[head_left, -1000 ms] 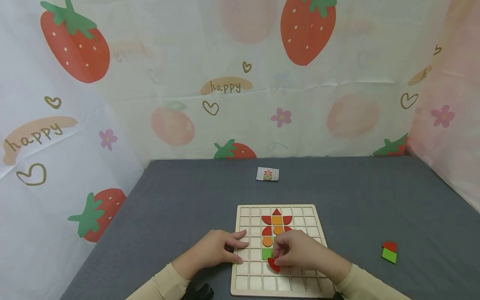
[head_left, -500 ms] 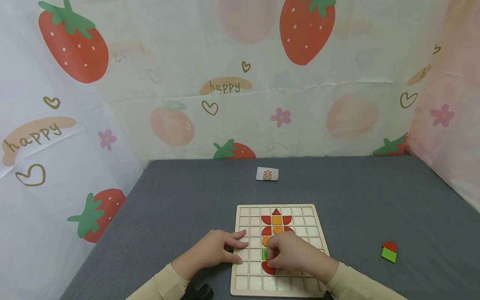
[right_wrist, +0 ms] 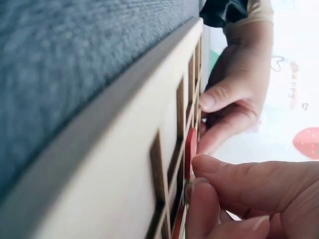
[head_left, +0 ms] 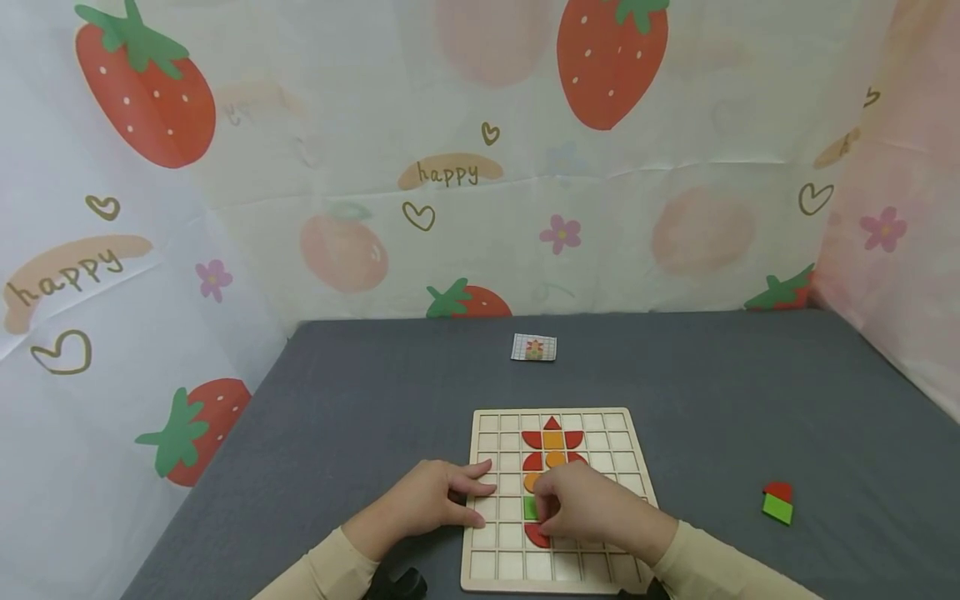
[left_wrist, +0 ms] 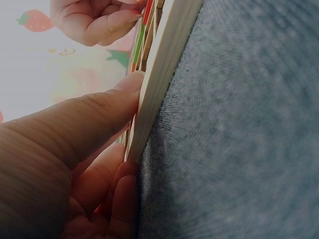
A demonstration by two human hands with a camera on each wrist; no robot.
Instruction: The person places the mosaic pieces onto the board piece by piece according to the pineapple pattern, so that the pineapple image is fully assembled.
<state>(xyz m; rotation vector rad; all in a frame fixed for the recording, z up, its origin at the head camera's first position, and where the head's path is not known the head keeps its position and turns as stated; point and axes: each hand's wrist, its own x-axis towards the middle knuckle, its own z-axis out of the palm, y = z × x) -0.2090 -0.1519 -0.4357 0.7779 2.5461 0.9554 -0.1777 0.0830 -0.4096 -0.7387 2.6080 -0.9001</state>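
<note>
A wooden grid board (head_left: 498,564) lies on the table. My right hand (head_left: 596,504) is over its middle, thumb and forefinger together at the edge of a red quarter-circle tile (head_left: 536,536). This tile sits just below a green square tile (head_left: 530,507). In the right wrist view, the thumb tip touches the red tile (right_wrist: 190,152). My left hand (head_left: 431,498) rests at the board's left edge, fingers extended onto the rim. In the left wrist view, the left thumb (left_wrist: 99,109) presses against the rim. Part of the tile pattern is hidden behind my right hand.
Further up the board are an orange square (head_left: 552,439), orange round tiles (head_left: 555,458) and several red tiles (head_left: 552,423). A small pattern card (head_left: 534,347) lies beyond the board. Off to the right, a red tile (head_left: 778,491) and a green tile (head_left: 777,509) lie together.
My right hand has shifted left with the red quarter-circle tile, which was tilted and now lies in the cell beneath the green square. My left hand has stayed in place.
</note>
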